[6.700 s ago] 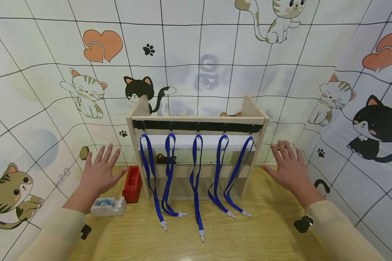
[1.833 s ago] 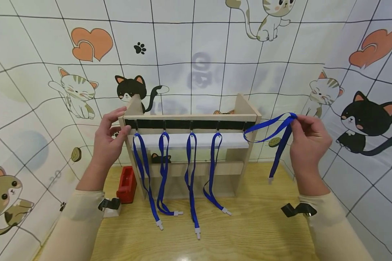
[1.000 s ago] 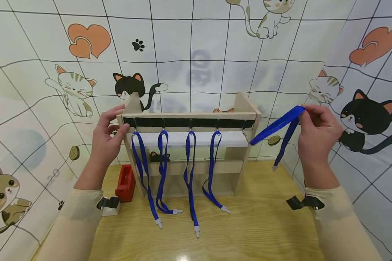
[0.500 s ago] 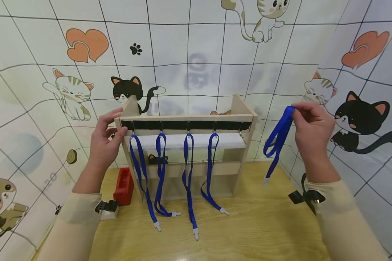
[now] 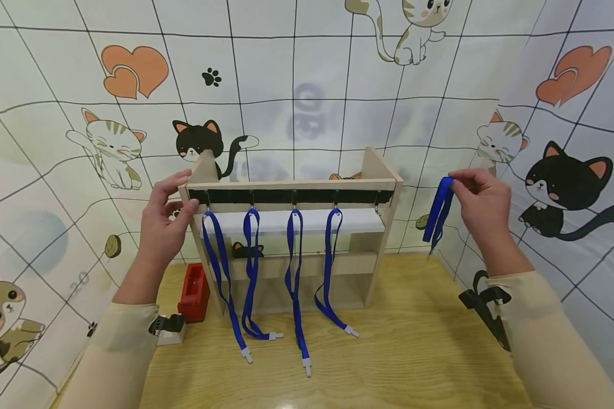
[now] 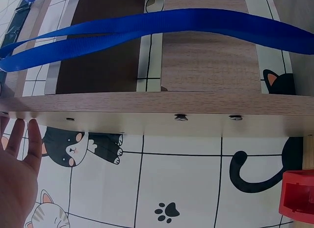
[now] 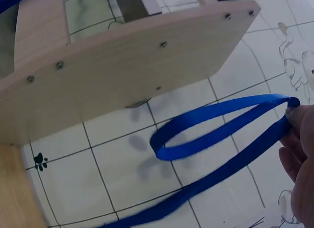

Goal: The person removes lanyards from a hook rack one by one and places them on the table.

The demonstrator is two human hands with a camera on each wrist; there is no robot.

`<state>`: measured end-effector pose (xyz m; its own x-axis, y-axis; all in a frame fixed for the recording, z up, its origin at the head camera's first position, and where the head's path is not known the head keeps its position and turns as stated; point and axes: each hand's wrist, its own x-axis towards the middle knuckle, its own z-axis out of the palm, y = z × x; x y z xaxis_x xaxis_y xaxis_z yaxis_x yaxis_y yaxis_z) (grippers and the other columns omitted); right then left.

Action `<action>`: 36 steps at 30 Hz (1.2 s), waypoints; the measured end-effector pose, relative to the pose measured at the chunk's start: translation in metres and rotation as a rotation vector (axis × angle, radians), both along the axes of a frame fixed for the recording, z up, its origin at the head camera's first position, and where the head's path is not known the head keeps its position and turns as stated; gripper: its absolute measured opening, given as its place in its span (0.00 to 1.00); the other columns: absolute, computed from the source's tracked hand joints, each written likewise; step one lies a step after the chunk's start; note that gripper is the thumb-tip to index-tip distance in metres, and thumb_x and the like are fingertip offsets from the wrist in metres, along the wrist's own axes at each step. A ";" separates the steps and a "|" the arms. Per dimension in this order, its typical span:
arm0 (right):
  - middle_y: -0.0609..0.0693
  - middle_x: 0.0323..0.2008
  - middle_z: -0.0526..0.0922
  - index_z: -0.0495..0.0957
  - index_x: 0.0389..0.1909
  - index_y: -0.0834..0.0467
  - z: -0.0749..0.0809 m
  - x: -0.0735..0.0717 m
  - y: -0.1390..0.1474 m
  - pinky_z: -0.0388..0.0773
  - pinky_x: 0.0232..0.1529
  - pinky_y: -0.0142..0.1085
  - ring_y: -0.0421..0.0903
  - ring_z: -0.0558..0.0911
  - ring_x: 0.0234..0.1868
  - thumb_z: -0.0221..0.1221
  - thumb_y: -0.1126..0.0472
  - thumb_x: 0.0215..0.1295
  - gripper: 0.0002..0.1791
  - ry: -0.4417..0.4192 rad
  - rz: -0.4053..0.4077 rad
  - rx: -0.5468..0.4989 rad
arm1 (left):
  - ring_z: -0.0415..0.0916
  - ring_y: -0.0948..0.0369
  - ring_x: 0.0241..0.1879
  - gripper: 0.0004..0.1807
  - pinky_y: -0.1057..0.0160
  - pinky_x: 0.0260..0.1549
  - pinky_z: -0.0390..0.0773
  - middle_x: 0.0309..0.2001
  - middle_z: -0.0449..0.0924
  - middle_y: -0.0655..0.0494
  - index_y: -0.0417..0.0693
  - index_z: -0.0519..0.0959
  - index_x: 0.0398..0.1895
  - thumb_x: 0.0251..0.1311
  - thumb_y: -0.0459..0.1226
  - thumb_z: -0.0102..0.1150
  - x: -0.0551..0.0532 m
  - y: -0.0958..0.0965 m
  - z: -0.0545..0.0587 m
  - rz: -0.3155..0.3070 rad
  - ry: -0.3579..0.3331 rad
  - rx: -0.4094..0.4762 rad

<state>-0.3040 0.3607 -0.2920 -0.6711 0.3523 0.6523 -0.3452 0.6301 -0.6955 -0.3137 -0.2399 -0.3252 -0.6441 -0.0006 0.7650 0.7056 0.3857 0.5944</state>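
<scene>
My right hand [image 5: 483,199] pinches a blue lanyard [image 5: 440,207] between thumb and fingers, to the right of a small wooden shelf rack [image 5: 396,196]. The strap hangs in a loop from the fingertips; in the right wrist view its loop [image 7: 196,149] and trailing strap stand out from the rack's side panel. My left hand [image 5: 161,221] holds the rack's upper left edge, thumb at the front, fingers against the side panel [image 6: 147,124]. Several blue lanyards [image 5: 295,272] hang from hooks on the black strip [image 5: 273,196]; the rightmost hook [image 5: 377,199] bears none.
A red tape dispenser [image 5: 194,292] stands left of the rack, with a white object [image 5: 171,335] partly behind my left wrist. White lanyard clips [image 5: 307,366] lie on the wooden table [image 5: 389,363]. A cat-patterned cloth [image 5: 307,68] encloses the back and sides.
My left hand moved from open beside the rack onto its edge. My right hand took the rightmost lanyard off its hook and drew it right; its strap now hangs more folded and lower.
</scene>
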 end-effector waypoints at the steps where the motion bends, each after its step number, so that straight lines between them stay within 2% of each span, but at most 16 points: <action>1: 0.40 0.43 0.85 0.90 0.59 0.61 -0.003 -0.003 0.003 0.73 0.44 0.29 0.36 0.78 0.44 0.64 0.57 0.82 0.15 -0.014 0.003 0.006 | 0.72 0.60 0.71 0.28 0.69 0.60 0.77 0.79 0.73 0.60 0.50 0.73 0.77 0.78 0.30 0.65 0.000 0.000 0.000 0.001 0.000 0.001; 8: 0.37 0.39 0.86 0.90 0.57 0.58 -0.024 -0.019 0.016 0.72 0.41 0.31 0.36 0.79 0.43 0.65 0.54 0.83 0.14 -0.104 0.029 0.077 | 0.72 0.60 0.71 0.28 0.68 0.57 0.77 0.79 0.73 0.57 0.47 0.74 0.77 0.77 0.28 0.64 -0.004 -0.002 -0.002 -0.025 0.008 0.028; 16: 0.57 0.47 0.89 0.90 0.58 0.59 -0.046 -0.027 0.017 0.74 0.40 0.25 0.36 0.79 0.42 0.64 0.59 0.83 0.12 -0.172 0.061 0.131 | 0.72 0.61 0.71 0.28 0.68 0.57 0.77 0.79 0.73 0.56 0.46 0.73 0.77 0.77 0.27 0.64 -0.005 -0.002 -0.004 -0.015 0.006 0.020; 28: 0.59 0.46 0.89 0.89 0.57 0.61 -0.082 -0.041 0.025 0.73 0.39 0.32 0.45 0.79 0.43 0.60 0.59 0.85 0.13 -0.263 0.053 0.128 | 0.72 0.60 0.71 0.28 0.68 0.57 0.78 0.80 0.73 0.57 0.47 0.73 0.77 0.77 0.27 0.64 -0.004 -0.001 -0.004 -0.001 -0.003 0.010; 36: 0.60 0.47 0.88 0.88 0.57 0.61 -0.106 -0.046 0.032 0.73 0.42 0.36 0.50 0.80 0.45 0.60 0.61 0.85 0.12 -0.313 0.052 0.147 | 0.72 0.60 0.71 0.28 0.68 0.57 0.78 0.80 0.73 0.58 0.48 0.73 0.77 0.77 0.28 0.64 -0.002 0.000 -0.002 0.000 -0.007 0.008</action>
